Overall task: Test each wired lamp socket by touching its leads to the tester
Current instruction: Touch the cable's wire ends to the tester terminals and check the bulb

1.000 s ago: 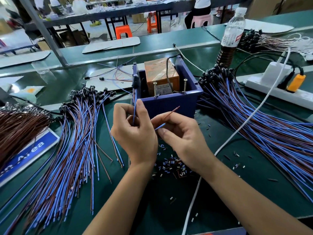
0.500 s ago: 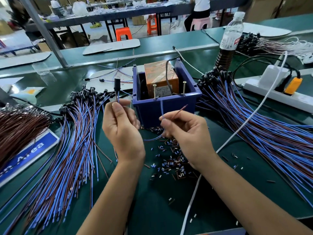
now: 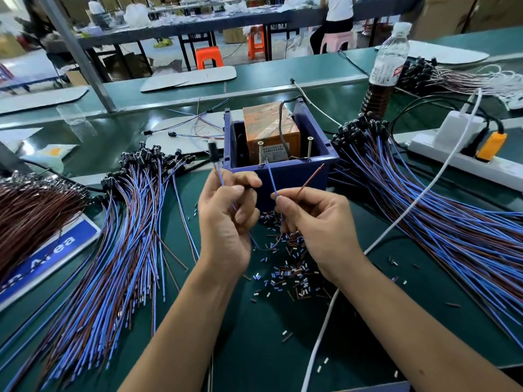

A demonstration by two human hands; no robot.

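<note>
The left hand (image 3: 226,219) holds a wired lamp socket (image 3: 212,150) by its wires, fingers curled round them just below the black socket body, which stands upright above the hand at 12 o'clock from it, just left of the tester. The right hand (image 3: 317,222) pinches the socket's two leads between thumb and fingers: the blue lead (image 3: 271,179) rises toward 11 o'clock until its tip reaches the left screw (image 3: 259,152) on the tester's front rim, though whether the two touch is hard to tell. The brown lead (image 3: 311,178) slants toward 1 o'clock, its tip in the air in front of the box wall, apart from the right screw (image 3: 310,148). Between the hands the wires sag in a loop.

The tester (image 3: 283,176) is a blue box with an orange block (image 3: 268,125) inside, standing on the green bench (image 3: 254,349) at 12 o'clock from the hands. At 9 o'clock lies a fanned pile of sockets (image 3: 121,236) with blue and brown wires; at 3 o'clock lies a second pile (image 3: 424,207). Small cut bits of wire sleeve (image 3: 285,273) litter the bench below the hands. A white cable (image 3: 396,224) runs across the right pile to a power strip (image 3: 464,159) at 2 o'clock. A bottle (image 3: 386,69) stands at 1 o'clock.
</note>
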